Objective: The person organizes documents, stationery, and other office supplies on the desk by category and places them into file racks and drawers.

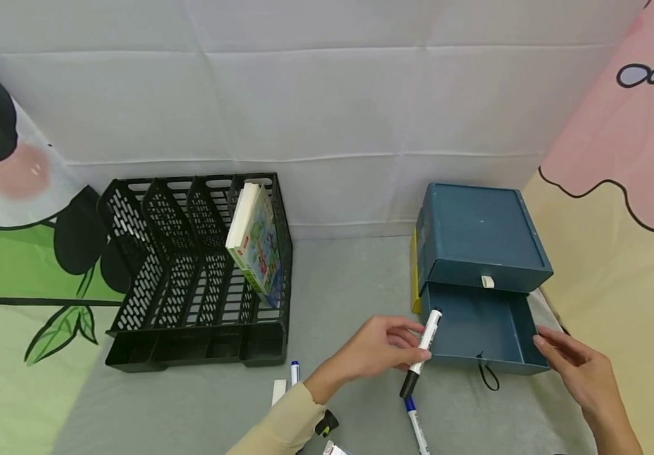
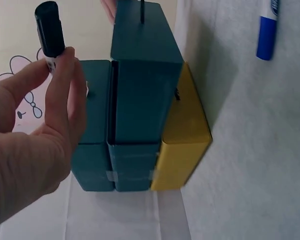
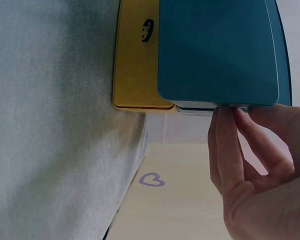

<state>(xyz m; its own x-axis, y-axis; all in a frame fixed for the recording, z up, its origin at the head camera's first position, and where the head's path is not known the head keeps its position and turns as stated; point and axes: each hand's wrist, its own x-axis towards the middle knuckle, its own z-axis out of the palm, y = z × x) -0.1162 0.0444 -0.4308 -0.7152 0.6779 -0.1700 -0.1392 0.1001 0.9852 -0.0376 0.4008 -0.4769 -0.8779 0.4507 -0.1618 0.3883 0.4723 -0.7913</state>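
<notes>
My left hand [image 1: 369, 349] pinches a whiteboard marker [image 1: 430, 332] with a white barrel and black cap, tilted beside the drawer's left front corner. In the left wrist view the black cap [image 2: 49, 29] stands up beyond the fingertips. An open blue drawer [image 1: 477, 319] juts from a blue drawer unit [image 1: 477, 227]; a dark cord loop [image 1: 488, 378] hangs at its front. At the drawer's right side, my right hand [image 1: 579, 363] grips the wall near the front corner. In the right wrist view, its fingers [image 3: 229, 145] press against the drawer's side.
Under the blue drawers is a yellow one [image 2: 186, 150]. A blue-capped marker [image 1: 416, 423] lies in front. A black rack [image 1: 196, 272] on the left holds books [image 1: 258, 243]. Near the left forearm lie another marker [image 1: 295, 373], a white block [image 1: 278, 390] and a dark object [image 1: 327, 423].
</notes>
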